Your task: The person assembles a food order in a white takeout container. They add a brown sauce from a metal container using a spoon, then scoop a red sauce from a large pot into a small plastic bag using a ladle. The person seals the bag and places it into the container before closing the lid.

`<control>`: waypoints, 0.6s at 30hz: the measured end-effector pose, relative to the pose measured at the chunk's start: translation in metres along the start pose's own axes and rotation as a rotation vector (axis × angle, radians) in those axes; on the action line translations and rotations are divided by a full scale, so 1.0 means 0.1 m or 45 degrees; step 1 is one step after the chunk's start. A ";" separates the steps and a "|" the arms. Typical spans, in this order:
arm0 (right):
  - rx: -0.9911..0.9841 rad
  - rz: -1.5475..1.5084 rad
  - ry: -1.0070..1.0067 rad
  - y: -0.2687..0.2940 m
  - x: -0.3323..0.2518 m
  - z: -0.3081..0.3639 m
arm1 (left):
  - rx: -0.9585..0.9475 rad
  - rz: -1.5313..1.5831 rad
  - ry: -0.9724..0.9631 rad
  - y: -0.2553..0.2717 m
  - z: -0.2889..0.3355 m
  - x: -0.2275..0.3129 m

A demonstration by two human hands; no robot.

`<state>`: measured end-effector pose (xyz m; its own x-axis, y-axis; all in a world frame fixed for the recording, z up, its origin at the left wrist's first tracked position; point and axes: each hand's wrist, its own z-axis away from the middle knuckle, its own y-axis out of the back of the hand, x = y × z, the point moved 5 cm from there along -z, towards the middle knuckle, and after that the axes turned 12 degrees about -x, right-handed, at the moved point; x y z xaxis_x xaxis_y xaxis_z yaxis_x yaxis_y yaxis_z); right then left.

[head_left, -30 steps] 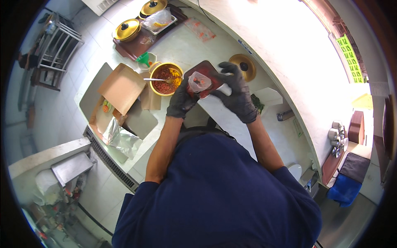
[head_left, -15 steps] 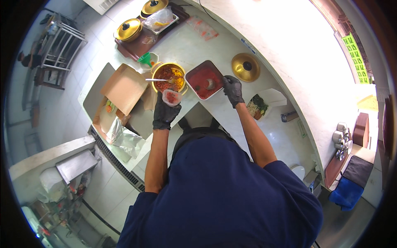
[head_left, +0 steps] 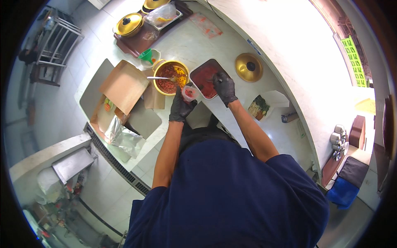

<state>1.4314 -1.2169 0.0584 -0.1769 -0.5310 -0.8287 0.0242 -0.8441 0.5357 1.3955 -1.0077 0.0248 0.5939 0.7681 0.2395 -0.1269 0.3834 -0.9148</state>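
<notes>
My left hand [head_left: 181, 108], in a black glove, is closed around a small clear plastic cup [head_left: 190, 94] with some red food in it. The cup is held between a gold pot [head_left: 171, 93] and a rectangular tray of red sauce [head_left: 202, 79]. Over the right half of that tray is my right hand [head_left: 224, 87], also black-gloved, its fingers bent together and pointing down at the sauce; what they grip is mostly hidden. Inside the pot are chopped red and yellow pieces, and a metal spoon [head_left: 159, 77] rests across its left rim.
A gold lid [head_left: 249, 67] lies right of the tray, above an opened white box of food [head_left: 259, 108]. Left are a brown cardboard box [head_left: 124, 84], crumpled foil [head_left: 120, 137] and a green funnel [head_left: 145, 55] in a bowl. Farther back, lidded gold pots [head_left: 128, 25] stand on a brown tray.
My right hand has moved from the sauce tray's right edge in over the sauce, covering the rounded object seen there. My left hand has brought the cup rightward, closer to the tray.
</notes>
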 end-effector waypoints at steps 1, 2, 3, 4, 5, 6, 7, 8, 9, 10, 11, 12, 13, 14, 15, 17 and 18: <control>0.023 0.236 0.144 -0.02 -0.05 0.02 | -0.018 -0.086 0.017 0.00 -0.04 0.00; 0.046 0.471 0.288 -0.04 -0.08 0.05 | -0.018 -0.060 0.002 0.03 -0.09 -0.02; -0.048 0.529 0.285 -0.09 -0.05 0.05 | -0.018 -0.035 -0.012 0.04 -0.13 -0.03; -0.144 0.581 0.286 -0.17 -0.11 0.07 | -0.016 -0.014 -0.030 0.02 -0.14 -0.02; -0.239 0.632 0.285 -0.22 -0.15 0.10 | -0.010 -0.006 -0.018 0.00 -0.15 -0.03; -0.264 0.618 0.354 -0.24 -0.18 0.13 | -0.005 0.001 -0.006 -0.02 -0.15 -0.05; -0.283 0.600 0.421 -0.26 -0.21 0.17 | -0.001 0.004 0.010 -0.05 -0.15 -0.04; -0.303 0.582 0.487 -0.27 -0.24 0.19 | -0.044 -0.008 0.029 -0.05 -0.17 -0.04; -0.330 0.575 0.480 -0.27 -0.24 0.18 | -0.086 -0.020 0.048 -0.06 -0.19 -0.03; -0.362 0.566 0.476 -0.26 -0.26 0.18 | -0.126 -0.031 0.062 -0.02 -0.20 -0.03; -0.394 0.556 0.472 -0.26 -0.28 0.18 | -0.108 -0.026 0.056 0.05 -0.21 -0.02; -0.401 0.565 0.448 -0.22 -0.28 0.17 | -0.090 -0.021 0.049 0.11 -0.21 -0.01; -0.404 0.574 0.420 -0.15 -0.29 0.15 | -0.074 -0.016 0.046 0.14 -0.22 0.00; -0.408 0.583 0.393 -0.11 -0.29 0.13 | -0.048 0.007 0.028 0.16 -0.23 0.00; -0.434 0.451 0.367 -0.12 -0.22 0.10 | -0.021 0.030 0.009 0.18 -0.24 -0.01; -0.469 0.188 0.305 -0.12 -0.09 0.07 | -0.038 0.084 0.014 0.20 -0.27 -0.04; -0.496 -0.103 0.152 -0.09 0.04 0.09 | -0.079 0.116 0.030 0.20 -0.29 -0.04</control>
<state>1.4219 -1.2104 0.0513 -0.0784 -0.4473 -0.8910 0.3893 -0.8365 0.3857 1.4133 -1.0181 -0.0040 0.6008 0.7857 0.1472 -0.1324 0.2794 -0.9510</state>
